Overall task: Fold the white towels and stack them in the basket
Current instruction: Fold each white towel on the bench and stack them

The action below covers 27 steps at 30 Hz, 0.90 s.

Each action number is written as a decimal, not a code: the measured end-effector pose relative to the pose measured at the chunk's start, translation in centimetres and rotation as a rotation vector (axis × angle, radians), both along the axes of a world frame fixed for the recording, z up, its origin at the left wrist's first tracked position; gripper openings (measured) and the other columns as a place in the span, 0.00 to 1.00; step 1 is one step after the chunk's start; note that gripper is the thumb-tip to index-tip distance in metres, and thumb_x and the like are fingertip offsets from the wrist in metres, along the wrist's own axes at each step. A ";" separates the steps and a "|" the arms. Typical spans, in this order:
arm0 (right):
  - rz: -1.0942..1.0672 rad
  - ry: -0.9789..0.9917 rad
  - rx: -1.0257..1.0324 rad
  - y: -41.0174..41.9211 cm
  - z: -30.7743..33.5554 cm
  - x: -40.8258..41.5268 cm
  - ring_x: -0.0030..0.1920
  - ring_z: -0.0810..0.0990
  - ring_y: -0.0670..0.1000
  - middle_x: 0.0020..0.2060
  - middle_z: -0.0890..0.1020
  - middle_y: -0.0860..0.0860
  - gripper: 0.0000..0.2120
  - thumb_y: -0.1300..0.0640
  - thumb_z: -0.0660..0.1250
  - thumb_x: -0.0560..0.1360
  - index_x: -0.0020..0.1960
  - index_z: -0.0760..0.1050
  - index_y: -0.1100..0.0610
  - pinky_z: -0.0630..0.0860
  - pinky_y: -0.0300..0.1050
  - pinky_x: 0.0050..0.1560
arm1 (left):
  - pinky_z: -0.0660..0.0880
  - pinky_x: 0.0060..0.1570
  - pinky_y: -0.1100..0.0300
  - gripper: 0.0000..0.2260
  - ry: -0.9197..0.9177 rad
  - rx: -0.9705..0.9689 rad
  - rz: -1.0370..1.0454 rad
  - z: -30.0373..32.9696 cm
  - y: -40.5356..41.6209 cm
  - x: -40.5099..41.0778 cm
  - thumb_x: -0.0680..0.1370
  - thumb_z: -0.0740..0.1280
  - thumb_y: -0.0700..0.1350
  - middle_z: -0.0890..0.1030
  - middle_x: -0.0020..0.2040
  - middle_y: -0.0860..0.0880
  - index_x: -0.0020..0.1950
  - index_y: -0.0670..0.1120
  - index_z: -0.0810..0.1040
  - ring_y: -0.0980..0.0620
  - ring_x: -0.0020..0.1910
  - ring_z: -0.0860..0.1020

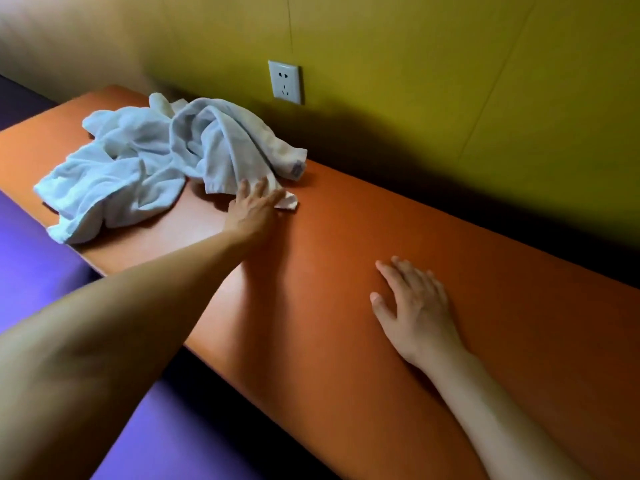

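Note:
A heap of crumpled white towels (145, 161) lies at the far left end of a long orange bench top (346, 254). My left hand (254, 206) reaches out to the heap's near right corner, fingers spread and resting on a small white towel corner (289, 201); whether it grips the cloth I cannot tell. My right hand (414, 306) lies flat and open on the bare orange surface, well to the right of the towels, holding nothing. No basket is in view.
A yellow-green wall (450, 81) runs along the bench's far side, with a white power socket (284, 82) just above the towels. Purple padded surfaces (31, 271) lie to the left and below the bench's near edge.

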State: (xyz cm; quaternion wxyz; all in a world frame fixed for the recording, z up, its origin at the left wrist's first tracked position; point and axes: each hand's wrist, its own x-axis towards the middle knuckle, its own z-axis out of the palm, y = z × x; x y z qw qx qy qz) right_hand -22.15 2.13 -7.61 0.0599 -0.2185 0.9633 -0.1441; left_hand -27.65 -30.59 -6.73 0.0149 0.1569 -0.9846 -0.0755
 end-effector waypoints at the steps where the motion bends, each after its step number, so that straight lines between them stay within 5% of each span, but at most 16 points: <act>1: 0.004 0.000 -0.003 0.1 -0.1 -0.1 0.81 0.48 0.50 0.82 0.52 0.47 0.29 0.39 0.49 0.83 0.81 0.49 0.43 0.42 0.51 0.79 | 0.65 0.69 0.40 0.21 0.015 0.023 -0.005 -0.2 -0.2 -0.4 0.81 0.63 0.46 0.61 0.79 0.45 0.74 0.57 0.69 0.38 0.77 0.57; 6: 0.013 -0.026 -0.034 0.0 0.2 0.4 0.81 0.47 0.48 0.82 0.52 0.47 0.28 0.41 0.51 0.83 0.81 0.50 0.45 0.40 0.50 0.80 | 0.75 0.48 0.47 0.09 0.192 0.070 0.002 0.9 2.5 1.0 0.77 0.67 0.42 0.79 0.59 0.42 0.56 0.44 0.80 0.37 0.54 0.78; 14: 0.012 -0.121 -0.079 2.8 2.0 4.6 0.81 0.48 0.46 0.81 0.54 0.46 0.28 0.45 0.55 0.83 0.81 0.52 0.46 0.40 0.44 0.78 | 0.66 0.39 0.59 0.08 0.298 0.228 -0.194 0.6 12.2 10.2 0.78 0.66 0.42 0.84 0.52 0.48 0.53 0.47 0.84 0.45 0.48 0.81; 17: 0.005 -0.179 -0.101 5.0 3.1 7.0 0.80 0.51 0.47 0.81 0.56 0.46 0.30 0.46 0.59 0.82 0.81 0.52 0.45 0.41 0.42 0.76 | 0.74 0.42 0.54 0.08 0.275 0.206 -0.236 0.3 16.2 13.5 0.79 0.67 0.42 0.83 0.55 0.51 0.54 0.51 0.83 0.45 0.49 0.79; 23: -0.049 -0.239 -0.170 9.4 4.3 11.1 0.73 0.67 0.51 0.73 0.70 0.45 0.37 0.44 0.70 0.75 0.79 0.57 0.42 0.62 0.51 0.74 | 0.72 0.43 0.50 0.12 0.158 0.349 -0.338 2.6 24.1 19.2 0.81 0.61 0.40 0.83 0.49 0.48 0.61 0.49 0.78 0.45 0.47 0.74; 27: -0.093 -0.193 -0.321 11.6 4.9 13.1 0.60 0.78 0.52 0.60 0.79 0.43 0.21 0.50 0.69 0.76 0.68 0.70 0.41 0.73 0.53 0.61 | 0.73 0.50 0.47 0.08 0.140 0.529 -0.346 4.3 28.5 21.8 0.83 0.59 0.47 0.81 0.49 0.44 0.62 0.50 0.70 0.45 0.53 0.75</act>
